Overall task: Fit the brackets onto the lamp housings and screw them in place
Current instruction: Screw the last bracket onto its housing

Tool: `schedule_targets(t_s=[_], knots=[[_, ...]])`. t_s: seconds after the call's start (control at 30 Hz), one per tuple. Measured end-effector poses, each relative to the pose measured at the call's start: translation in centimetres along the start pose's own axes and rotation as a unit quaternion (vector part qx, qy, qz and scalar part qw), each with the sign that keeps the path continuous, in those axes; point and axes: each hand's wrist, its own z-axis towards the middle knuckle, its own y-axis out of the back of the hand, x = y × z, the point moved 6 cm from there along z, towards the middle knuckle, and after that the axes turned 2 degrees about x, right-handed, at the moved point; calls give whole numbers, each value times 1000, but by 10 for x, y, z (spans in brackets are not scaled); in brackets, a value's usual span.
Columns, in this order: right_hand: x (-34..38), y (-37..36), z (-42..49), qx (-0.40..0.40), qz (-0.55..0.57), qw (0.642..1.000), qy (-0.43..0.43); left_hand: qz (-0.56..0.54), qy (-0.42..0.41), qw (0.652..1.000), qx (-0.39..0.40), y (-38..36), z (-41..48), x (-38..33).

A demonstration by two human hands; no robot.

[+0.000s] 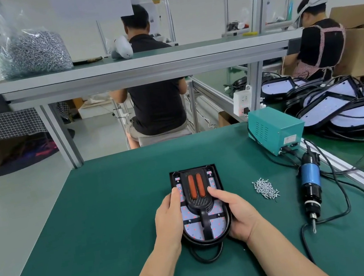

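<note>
The left hand and right hand grip the sides of the lamp housing on the tabletop, thumbs steadying the bracket seated on it, so fitting looks done, while the screws and screwdriver right of it lie untouched.

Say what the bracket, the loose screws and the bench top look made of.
Bracket on the lamp housing: matte black, moulded ribs, likely plastic, possibly cast metal. Screws: bright silvery glint, probably plated steel. Bench top: flat dull green, looks like a rubber mat.
</note>
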Motion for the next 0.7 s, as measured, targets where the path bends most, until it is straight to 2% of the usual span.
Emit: schedule_targets(t_s=[0.17, 0.23, 0.37, 0.7], knots=[[0, 2, -4, 30, 17, 999, 5, -15, -37, 997, 66, -7, -6, 5], [-3, 3, -4, 40, 12, 999, 6, -19, -50, 998, 42, -3, -8, 7], [-4, 6, -3, 50, 3, 999, 8, -21, -58, 996, -58, 10, -4, 11], [0, 5, -3, 52, 48, 997, 14, 8, -76, 994, -76, 9, -2, 8]])
